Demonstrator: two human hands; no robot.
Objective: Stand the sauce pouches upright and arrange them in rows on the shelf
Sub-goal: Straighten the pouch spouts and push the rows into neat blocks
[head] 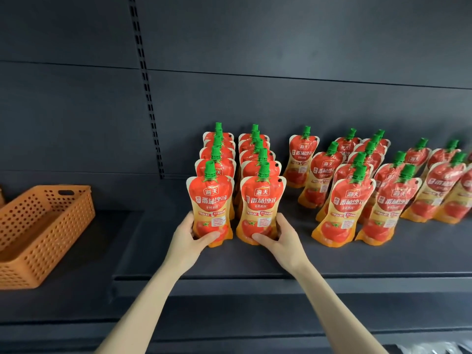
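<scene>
Left hand (190, 236) curled round base of front-left pouch (210, 208), thumb across its front. Right hand (278, 238) grips the neighbour pouch (260, 208) likewise. Both pouches upright on the shelf (229, 259), heading two tight rows. Step: squaring these rows. Next, probably: straighten the leaning pouches (344, 208) right of the right hand.

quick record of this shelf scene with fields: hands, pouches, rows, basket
left hand: grips the base of the front pouch of the left row
right hand: grips the base of the front pouch of the right row
arrangement: both held pouches stand upright, each heading a tight row running front to back
other pouches: to the right, in looser rows, several leaning
shelf: dark, carries all the pouches
orange basket: perforated, left of the pouches
</scene>
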